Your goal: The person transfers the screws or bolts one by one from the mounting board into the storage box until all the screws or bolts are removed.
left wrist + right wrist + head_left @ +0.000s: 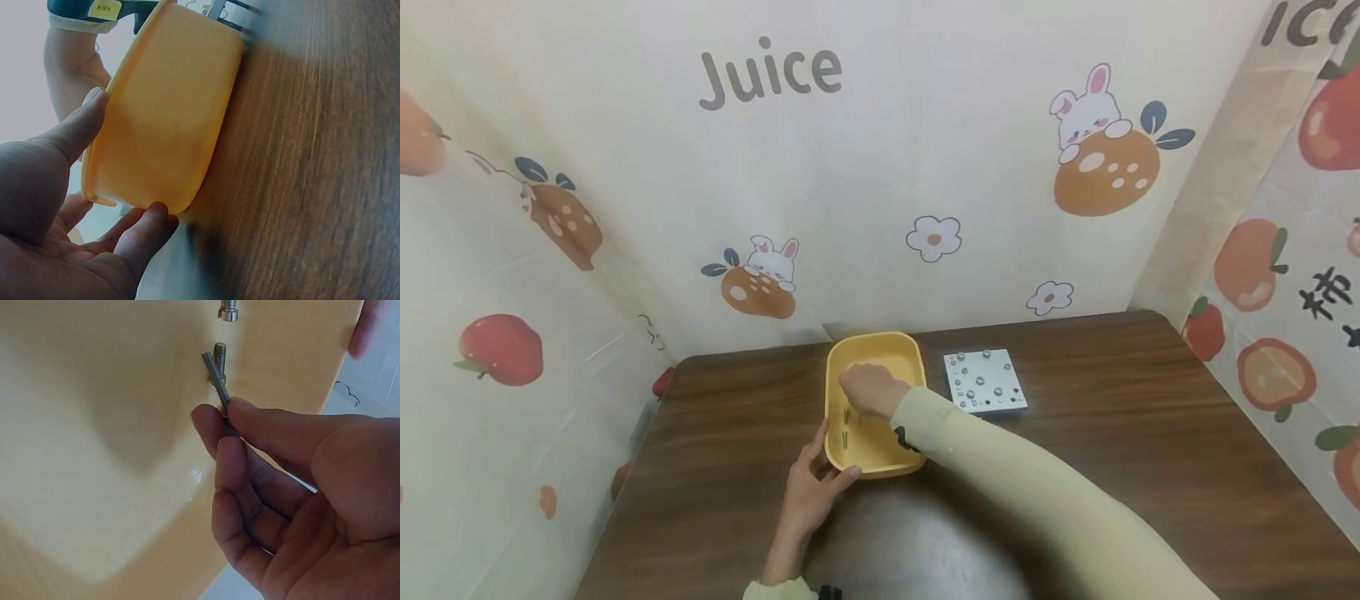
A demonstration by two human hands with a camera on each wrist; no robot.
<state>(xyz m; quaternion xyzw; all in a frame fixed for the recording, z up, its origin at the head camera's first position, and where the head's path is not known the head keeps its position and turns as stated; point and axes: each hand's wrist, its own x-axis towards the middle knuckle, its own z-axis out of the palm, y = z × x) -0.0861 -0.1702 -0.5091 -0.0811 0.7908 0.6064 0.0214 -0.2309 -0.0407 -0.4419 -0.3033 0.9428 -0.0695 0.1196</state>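
Observation:
A yellow tray (880,454) sits near the back of the table. My left hand (811,492) holds its near-left corner, the thumb at the rim and the fingers along the side; in the left wrist view the tray's outer wall (162,112) fills the middle. Inside the tray, my right hand (872,389) pinches a threaded screw (217,382) between thumb and forefinger, its shank pointing away from the fingertips. Just beyond it lies a second screw (220,355), partly covered by the held one. A further socket-head screw (229,314) is cut by the frame's top edge.
To the tray's right lies a square silver plate (985,381) with several screws and holes on it. The brown wooden table (737,433) extends around both. Behind stands a printed curtain (865,183) with fruit and rabbit drawings.

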